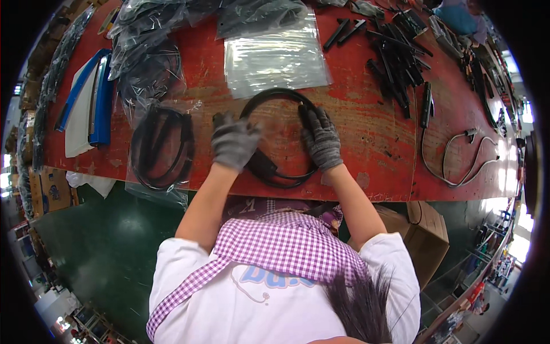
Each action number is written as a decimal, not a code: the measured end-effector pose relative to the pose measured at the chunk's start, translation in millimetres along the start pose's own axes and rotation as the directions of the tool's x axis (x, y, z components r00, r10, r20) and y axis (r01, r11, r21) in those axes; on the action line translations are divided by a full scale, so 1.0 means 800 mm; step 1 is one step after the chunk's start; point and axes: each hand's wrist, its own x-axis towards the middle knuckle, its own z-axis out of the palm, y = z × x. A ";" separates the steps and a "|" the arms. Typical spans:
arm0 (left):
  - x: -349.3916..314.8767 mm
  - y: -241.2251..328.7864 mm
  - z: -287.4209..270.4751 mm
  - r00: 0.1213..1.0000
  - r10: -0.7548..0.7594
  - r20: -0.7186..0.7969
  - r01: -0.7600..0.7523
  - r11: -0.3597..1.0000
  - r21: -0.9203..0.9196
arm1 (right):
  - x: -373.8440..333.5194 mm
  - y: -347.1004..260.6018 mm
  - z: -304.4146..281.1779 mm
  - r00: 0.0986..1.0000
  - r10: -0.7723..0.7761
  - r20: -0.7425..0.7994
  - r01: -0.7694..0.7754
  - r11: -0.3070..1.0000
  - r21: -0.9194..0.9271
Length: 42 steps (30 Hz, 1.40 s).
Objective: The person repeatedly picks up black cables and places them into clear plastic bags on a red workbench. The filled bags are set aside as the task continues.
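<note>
A black cable [280, 92] lies coiled in a loop on the red table in front of me. A thicker black block [262, 165] sits on its lower left side, and a plug end with a metal tip [302, 109] shows at the upper right. My right hand [323, 140], in a grey knit glove, closes on the loop's right side beside that plug. At the left side is my left hand [235, 142], gloved alike; motion smears its fingers, so its grip on the cable is unclear.
A bagged coiled cable [162, 146] lies left, near a blue-and-white folder [86, 103]. Clear plastic bags [275, 57] are stacked ahead. Black parts [395, 63] are heaped at far right, and a thin grey cable [452, 182] lies near the right edge. Cardboard boxes [427, 238] stand below.
</note>
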 end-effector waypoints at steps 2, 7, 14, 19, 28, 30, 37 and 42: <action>-0.027 -0.030 0.034 0.951 -0.259 -0.168 0.208 0.939 -0.275 | 0.002 0.005 0.008 0.998 -0.011 -0.054 0.012 1.000 0.029; -0.078 -0.071 0.093 0.890 -0.451 0.061 0.382 0.668 -0.638 | 0.001 -0.004 0.013 0.996 -0.002 -0.084 0.013 0.992 0.126; -0.001 -0.015 0.088 0.989 0.058 -0.137 -0.086 0.975 -0.204 | 0.005 -0.004 0.018 0.983 -0.105 -0.150 0.129 0.979 0.160; 0.039 -0.038 0.106 0.993 0.007 -0.117 -0.026 0.987 -0.162 | -0.007 -0.006 0.011 0.980 -0.074 -0.187 0.106 0.980 0.169; -0.050 -0.058 0.110 0.940 0.153 -0.306 -0.213 0.962 -0.173 | -0.019 0.076 -0.026 0.993 0.081 -0.083 -0.072 0.991 0.109; -0.052 -0.063 0.110 0.938 0.164 -0.305 -0.235 0.948 -0.214 | 0.029 0.172 -0.061 0.919 0.344 -0.191 -0.324 0.937 0.128; -0.043 -0.069 0.107 0.964 0.144 -0.225 -0.214 0.921 -0.326 | 0.092 0.259 -0.162 0.892 0.446 -0.076 -0.337 0.541 -0.771; -0.046 -0.064 0.093 0.981 0.079 -0.176 -0.140 0.919 -0.369 | 0.085 0.192 -0.137 0.769 0.543 0.338 -0.637 0.607 0.475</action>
